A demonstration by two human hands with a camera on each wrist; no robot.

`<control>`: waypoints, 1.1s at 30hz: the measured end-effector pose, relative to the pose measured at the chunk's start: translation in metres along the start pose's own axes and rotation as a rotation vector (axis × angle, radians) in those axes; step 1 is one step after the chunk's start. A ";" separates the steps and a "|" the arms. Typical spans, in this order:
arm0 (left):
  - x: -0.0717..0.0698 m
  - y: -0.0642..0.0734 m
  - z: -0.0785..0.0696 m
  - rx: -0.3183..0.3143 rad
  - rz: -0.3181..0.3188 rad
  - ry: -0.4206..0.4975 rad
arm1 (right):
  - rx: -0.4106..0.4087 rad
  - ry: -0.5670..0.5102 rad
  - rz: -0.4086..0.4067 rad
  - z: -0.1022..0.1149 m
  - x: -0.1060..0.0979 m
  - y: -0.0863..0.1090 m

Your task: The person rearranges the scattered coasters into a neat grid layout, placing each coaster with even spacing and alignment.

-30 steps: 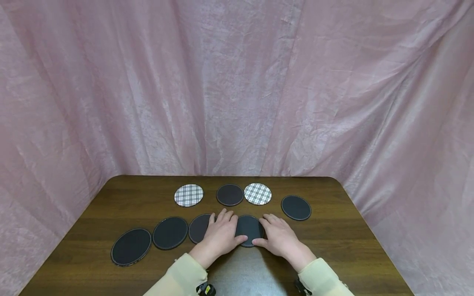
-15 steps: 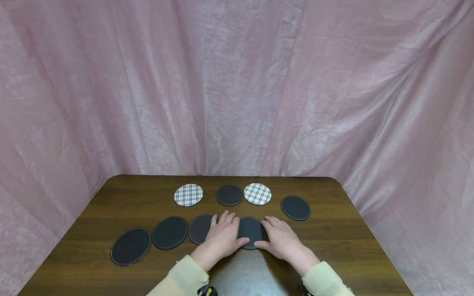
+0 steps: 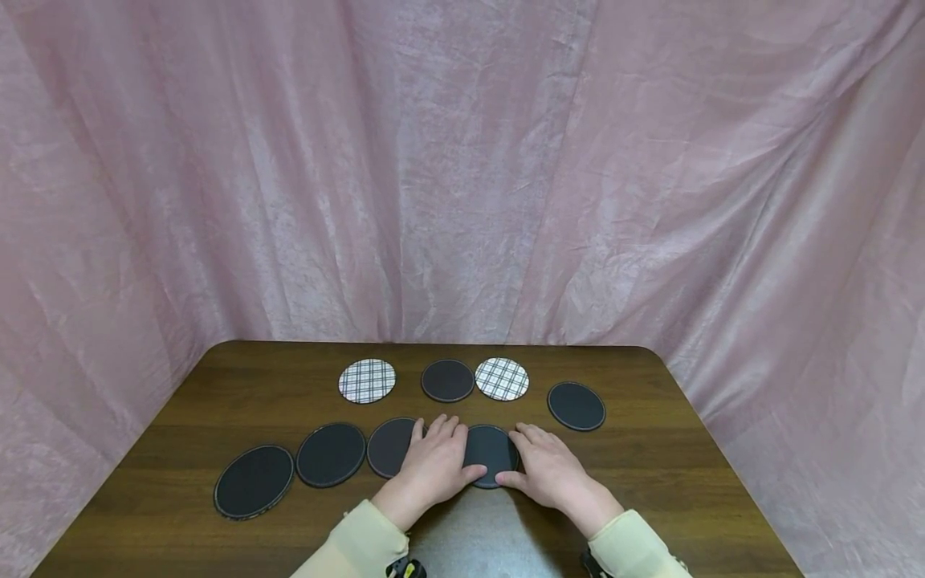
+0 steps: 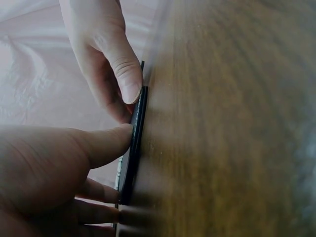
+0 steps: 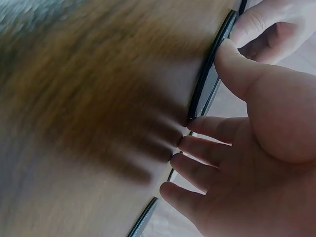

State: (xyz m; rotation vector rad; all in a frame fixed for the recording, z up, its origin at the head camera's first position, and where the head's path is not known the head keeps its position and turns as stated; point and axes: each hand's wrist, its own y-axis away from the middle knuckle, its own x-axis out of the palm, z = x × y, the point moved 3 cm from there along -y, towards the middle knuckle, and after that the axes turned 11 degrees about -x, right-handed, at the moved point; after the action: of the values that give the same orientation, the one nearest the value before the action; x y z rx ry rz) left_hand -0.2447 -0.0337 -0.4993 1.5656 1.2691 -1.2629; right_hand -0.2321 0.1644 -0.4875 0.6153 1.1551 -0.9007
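Observation:
A round black coaster (image 3: 491, 451) lies flat on the table between my two hands. My left hand (image 3: 432, 466) touches its left side, thumb at the near edge, while the fingers reach forward partly over a dark brown coaster (image 3: 388, 446). On the opposite side, my right hand (image 3: 551, 470) touches the black coaster with extended fingers along its right edge and the thumb at the near rim. Seen edge-on in the right wrist view, the black coaster (image 5: 205, 81) meets the thumb, and the fingertips (image 5: 180, 160) reach down to the wood.
Two black coasters (image 3: 331, 455) (image 3: 254, 482) continue the front row leftward. Behind are two checked white coasters (image 3: 367, 381) (image 3: 502, 379), a dark brown one (image 3: 448, 380) and a black one (image 3: 576, 406). Pink curtains (image 3: 462, 177) hang around the brown wooden table (image 3: 650, 514).
Both hands and the black coaster between them have shifted slightly right and toward the near edge, mostly in the first half second. The other coasters stay in place.

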 end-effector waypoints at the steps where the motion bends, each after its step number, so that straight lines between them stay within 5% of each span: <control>1: 0.000 0.000 0.000 -0.002 0.001 0.002 | 0.000 -0.001 0.001 0.000 0.000 0.000; 33: -0.001 0.000 0.000 0.004 -0.005 -0.014 | -0.006 0.012 -0.001 0.000 0.001 0.000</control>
State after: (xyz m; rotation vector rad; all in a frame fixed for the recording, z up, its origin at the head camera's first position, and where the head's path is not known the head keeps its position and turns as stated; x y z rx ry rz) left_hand -0.2446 -0.0338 -0.4979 1.5552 1.2628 -1.2777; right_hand -0.2321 0.1646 -0.4881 0.6161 1.1690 -0.8952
